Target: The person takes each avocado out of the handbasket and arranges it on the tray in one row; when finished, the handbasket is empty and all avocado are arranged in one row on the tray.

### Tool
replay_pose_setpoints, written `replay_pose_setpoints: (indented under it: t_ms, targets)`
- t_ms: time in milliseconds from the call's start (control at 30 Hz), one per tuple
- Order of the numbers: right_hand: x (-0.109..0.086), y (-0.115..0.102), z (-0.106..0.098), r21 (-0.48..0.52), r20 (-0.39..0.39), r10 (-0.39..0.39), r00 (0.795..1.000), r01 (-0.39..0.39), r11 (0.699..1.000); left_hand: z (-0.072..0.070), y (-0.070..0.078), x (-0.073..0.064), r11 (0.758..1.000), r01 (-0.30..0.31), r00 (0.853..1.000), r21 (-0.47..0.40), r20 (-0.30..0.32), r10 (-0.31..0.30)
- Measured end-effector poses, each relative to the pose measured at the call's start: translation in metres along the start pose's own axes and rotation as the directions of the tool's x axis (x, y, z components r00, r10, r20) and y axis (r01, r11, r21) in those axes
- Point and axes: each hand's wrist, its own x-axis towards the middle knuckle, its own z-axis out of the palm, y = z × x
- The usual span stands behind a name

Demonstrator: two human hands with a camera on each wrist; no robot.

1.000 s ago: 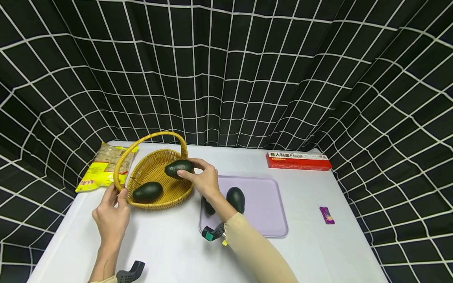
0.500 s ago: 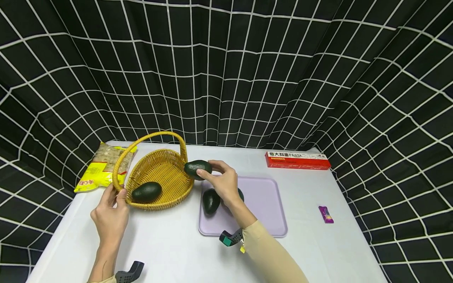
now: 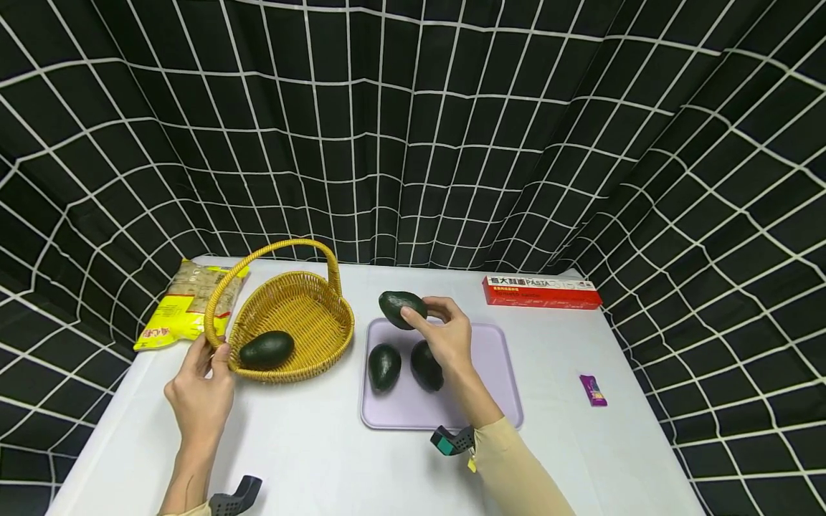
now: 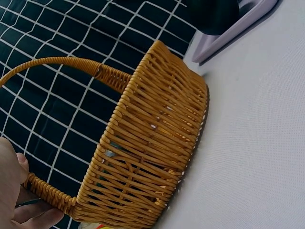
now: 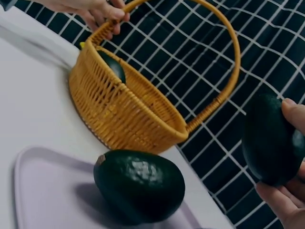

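Note:
In the head view my right hand [image 3: 447, 333] holds a dark green avocado [image 3: 400, 308] above the back edge of a lilac tray [image 3: 477, 387]. Two more avocados lie in that tray, a left one [image 3: 384, 368] and a right one [image 3: 426, 365] partly behind my hand. My left hand [image 3: 201, 390] grips the lower end of the handle on a yellow wicker basket [image 3: 323, 337]. One avocado [image 3: 267, 350] rests inside the basket at its left. The left wrist view shows the fingers [image 4: 40, 217] around the handle base, the basket wall [image 4: 143, 138] beside them.
A yellow bag of dry food [image 3: 187, 304] lies behind the basket at the left. At the back right is a red pasta box [image 3: 542, 293], with a small purple packet [image 3: 593, 390] nearer on the white table [image 3: 310, 451]. A black gridded curtain [image 3: 413, 129] hangs behind.
My right hand has carried its avocado rightward from over the basket to above the tray, uncovering the tray's left avocado. My left hand has stayed on the basket handle.

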Motion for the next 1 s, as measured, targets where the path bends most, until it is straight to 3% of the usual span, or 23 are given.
replay_pose_setpoints:
  t_ms: [333,667,1000]
  targets:
    - [-0.002,0.008,-0.025,-0.005,-0.05,-0.014,0.999,0.013,1.0,-0.001,0.0,0.0,1.0,0.012,1.0,0.007,0.002,-0.012]
    - [-0.009,0.024,-0.042,0.097,-0.107,0.072,0.992,-0.061,0.993,0.0,0.0,0.0,1.0,0.004,1.0,0.008,0.006,-0.004]
    - [-0.022,0.042,-0.064,-0.036,-0.249,0.141,0.958,-0.155,0.987,-0.001,-0.001,0.0,1.0,0.022,1.0,0.013,0.009,-0.022]
